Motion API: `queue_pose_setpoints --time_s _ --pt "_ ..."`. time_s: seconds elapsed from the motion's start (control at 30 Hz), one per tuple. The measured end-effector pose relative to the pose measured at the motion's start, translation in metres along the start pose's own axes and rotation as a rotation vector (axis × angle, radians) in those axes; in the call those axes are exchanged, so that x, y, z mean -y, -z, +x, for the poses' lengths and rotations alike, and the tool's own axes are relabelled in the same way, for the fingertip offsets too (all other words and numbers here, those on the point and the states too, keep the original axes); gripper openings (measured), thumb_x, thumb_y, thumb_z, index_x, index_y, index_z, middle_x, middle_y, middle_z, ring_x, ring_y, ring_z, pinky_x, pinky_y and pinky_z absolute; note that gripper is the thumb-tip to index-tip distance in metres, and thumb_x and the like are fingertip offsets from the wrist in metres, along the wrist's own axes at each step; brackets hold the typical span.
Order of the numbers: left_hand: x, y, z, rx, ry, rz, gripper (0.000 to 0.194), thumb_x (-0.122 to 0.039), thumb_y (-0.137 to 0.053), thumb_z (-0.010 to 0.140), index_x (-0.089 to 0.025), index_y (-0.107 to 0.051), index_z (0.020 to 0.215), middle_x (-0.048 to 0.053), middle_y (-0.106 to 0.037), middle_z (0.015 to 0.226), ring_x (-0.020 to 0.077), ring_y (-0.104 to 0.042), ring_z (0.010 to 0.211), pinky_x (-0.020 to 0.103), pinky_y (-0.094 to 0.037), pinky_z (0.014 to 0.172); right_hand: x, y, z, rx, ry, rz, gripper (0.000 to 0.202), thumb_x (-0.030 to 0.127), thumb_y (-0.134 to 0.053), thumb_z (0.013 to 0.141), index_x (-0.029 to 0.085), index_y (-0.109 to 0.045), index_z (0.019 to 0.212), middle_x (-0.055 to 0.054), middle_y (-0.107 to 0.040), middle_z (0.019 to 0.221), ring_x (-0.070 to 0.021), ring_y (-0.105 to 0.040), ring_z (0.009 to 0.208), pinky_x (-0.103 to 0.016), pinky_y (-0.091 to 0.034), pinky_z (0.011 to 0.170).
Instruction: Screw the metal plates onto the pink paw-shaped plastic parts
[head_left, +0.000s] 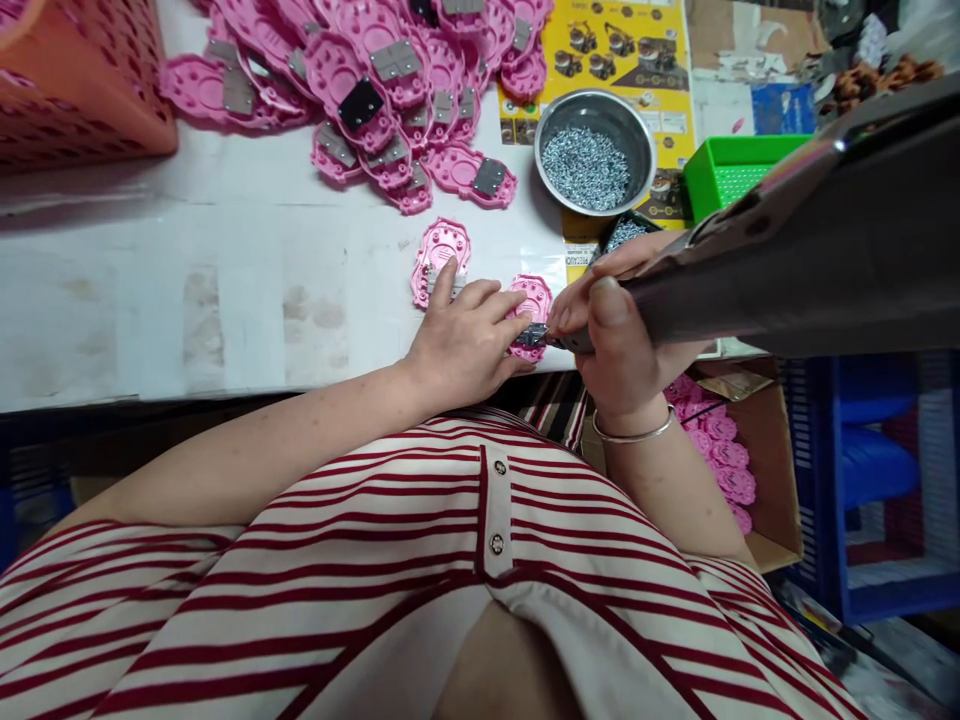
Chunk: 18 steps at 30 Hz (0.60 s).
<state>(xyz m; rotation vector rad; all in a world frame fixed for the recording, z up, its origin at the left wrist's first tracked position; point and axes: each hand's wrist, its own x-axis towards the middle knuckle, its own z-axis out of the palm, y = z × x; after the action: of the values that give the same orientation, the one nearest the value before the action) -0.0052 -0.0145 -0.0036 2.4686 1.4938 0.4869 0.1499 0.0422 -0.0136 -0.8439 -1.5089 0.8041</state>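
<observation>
My right hand point(626, 335) is wrapped round a dark electric screwdriver point(720, 290), whose long body runs off to the right. Its tip meets the grey plate on a pink plastic part point(532, 292) at the table's front edge. My left hand point(469, 335) lies palm down with fingers spread, its fingertips resting on that part. Under its index finger sits a second pink plastic part point(441, 238) with a grey plate, partly covered by the hand. A small dark tray of screws point(626, 232) is partly hidden behind my right hand.
A steel bowl point(649, 150) of small screws stands beyond my hands. Pink parts point(375, 60) are heaped at the back. An orange basket point(82, 90) is at far left, a green basket point(739, 150) at right. Below the table are a cardboard box point(772, 470) of pink parts and blue crates point(874, 470).
</observation>
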Motion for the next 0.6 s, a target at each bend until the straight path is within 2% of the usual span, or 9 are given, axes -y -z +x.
queue_pose_setpoints --time_s 0.1,0.17,0.27,0.3,0.37,0.47,0.6 --pt "0.000 0.000 0.001 0.001 -0.003 0.012 0.036 -0.042 -0.060 0.097 -0.023 -0.070 0.126 0.011 -0.067 0.135 0.0346 -0.055 0.127 0.072 -0.026 0.119 0.002 0.000 0.001 0.006 0.194 0.108 0.039 0.065 -0.064 0.081 0.035 -0.055 0.105 0.003 -0.064 0.079 -0.0135 -0.058 0.059 -0.034 -0.056 0.058" --pt "0.001 -0.001 0.000 -0.003 -0.003 0.016 0.036 -0.043 -0.061 0.096 -0.024 -0.070 0.126 0.009 -0.067 0.136 0.0337 -0.055 0.126 0.070 -0.026 0.120 0.012 0.004 0.006 0.013 0.233 0.146 0.040 0.061 -0.067 0.081 0.036 -0.057 0.110 0.004 -0.063 0.076 -0.0104 -0.051 0.048 -0.030 -0.050 0.047" --pt "0.002 -0.001 -0.001 -0.017 -0.011 0.009 0.036 -0.045 -0.063 0.095 -0.024 -0.072 0.124 0.008 -0.067 0.137 0.0337 -0.056 0.126 0.070 -0.023 0.122 0.034 0.015 0.017 -0.122 0.329 0.172 0.037 0.057 -0.065 0.086 0.031 -0.063 0.112 0.007 -0.051 0.060 -0.0068 -0.038 0.036 -0.025 -0.037 0.035" --pt "0.002 -0.002 -0.001 -0.020 -0.014 0.003 0.036 -0.045 -0.064 0.094 -0.023 -0.072 0.123 0.009 -0.067 0.137 0.0340 -0.056 0.126 0.070 -0.022 0.122 0.040 0.020 0.020 -0.173 0.396 0.170 0.031 0.053 -0.065 0.088 0.029 -0.066 0.108 0.008 -0.046 0.055 -0.0060 -0.036 0.035 -0.023 -0.036 0.034" --pt "0.003 -0.003 -0.003 -0.023 -0.020 -0.009 0.037 -0.045 -0.066 0.094 -0.021 -0.073 0.122 0.010 -0.067 0.136 0.0348 -0.057 0.125 0.071 -0.021 0.122 0.045 0.031 0.024 -0.239 0.440 0.120 0.026 0.048 -0.066 0.088 0.027 -0.067 0.103 0.009 -0.041 0.052 -0.0059 -0.036 0.035 -0.021 -0.035 0.034" --pt "0.004 -0.004 -0.004 -0.033 -0.021 -0.019 0.038 -0.044 -0.069 0.092 -0.021 -0.073 0.121 0.010 -0.067 0.136 0.0357 -0.058 0.123 0.073 -0.022 0.120 0.040 0.043 0.020 -0.325 0.374 0.044 0.024 0.047 -0.065 0.088 0.026 -0.064 0.101 0.007 -0.039 0.054 -0.0069 -0.035 0.037 -0.023 -0.035 0.036" --pt "0.005 -0.006 -0.006 -0.039 -0.020 -0.016 0.040 -0.045 -0.072 0.090 -0.023 -0.071 0.123 0.009 -0.067 0.138 0.0361 -0.058 0.123 0.074 -0.023 0.118 0.030 0.049 0.010 -0.386 0.274 -0.038 0.029 0.055 -0.062 0.087 0.029 -0.056 0.099 0.008 -0.034 0.055 -0.0077 -0.029 0.038 -0.026 -0.035 0.041"
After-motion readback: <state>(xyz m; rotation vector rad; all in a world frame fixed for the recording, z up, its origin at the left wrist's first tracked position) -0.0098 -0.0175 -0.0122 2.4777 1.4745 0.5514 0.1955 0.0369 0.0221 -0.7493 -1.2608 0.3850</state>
